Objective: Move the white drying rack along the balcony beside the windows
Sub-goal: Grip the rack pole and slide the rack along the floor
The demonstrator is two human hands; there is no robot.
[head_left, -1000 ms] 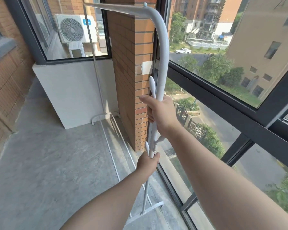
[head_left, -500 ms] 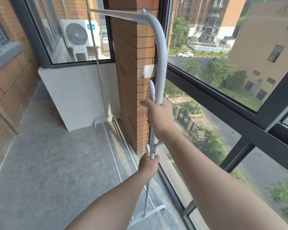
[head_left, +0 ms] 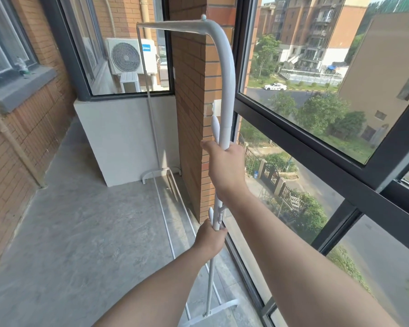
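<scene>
The white drying rack stands upright on the grey balcony floor, close beside the dark-framed windows. Its near post curves at the top into a bar running to the far post by the white wall. My right hand is wrapped around the near post at mid height. My left hand grips the same post lower down, just under a small side peg. The rack's near foot bar rests on the floor below my arms.
A brick pillar stands right behind the rack's near post. A low white wall closes the far end, with an air conditioner unit behind glass. A brick wall and grey sill line the left side.
The view has shifted so the far wall and pillar appear further right and lower. Both hands keep the same grip on the post, and the rack stays beside the window.
</scene>
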